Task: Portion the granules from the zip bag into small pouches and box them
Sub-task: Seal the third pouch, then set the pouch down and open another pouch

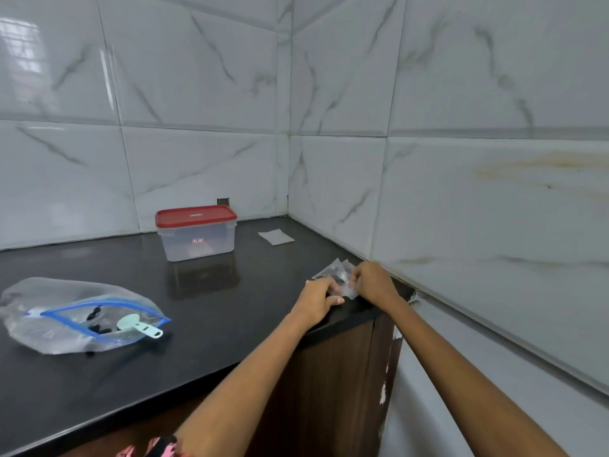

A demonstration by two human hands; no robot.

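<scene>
Granules, small and dark, lie inside the large clear zip bag with the blue closure strip (79,315), which rests on its side at the left of the black polished countertop (211,311), mouth gaping toward you. Only a few granules show through the plastic. A pale green plastic measuring scoop (140,326) sits in the mouth, handle pointing out.

Your working step is at the right end of the countertop, against the tiled wall. Both hands meet over a loose stack of small clear plastic pouches (336,273). Your left hand (318,300) presses down with fingers curled together, pinning the near edge of the stack. Your right hand (374,282) pinches a pouch edge between fingertips and thumb. Whether the pinched pouch holds granules or is empty cannot be told; a dark patch shows within the stack.

To do this step well:
1. Hold the stack flat with the left hand.
2. Peel only one pouch; thin film clings, so slide the layers apart rather than lifting straight up.
3. Keep the pouch mouth uppermost once it is free.

Note the surroundings, largest first. The translucent rectangular plastic box with the red lid (196,237) stands at the back, lid on; you need to remove it before boxing. A flat pale sheet, possibly another pouch (276,236), lies near the corner. Nothing lies between the pouches and the zip bag. The stack sits near the countertop's front edge, so a loose pouch may slip off.
</scene>
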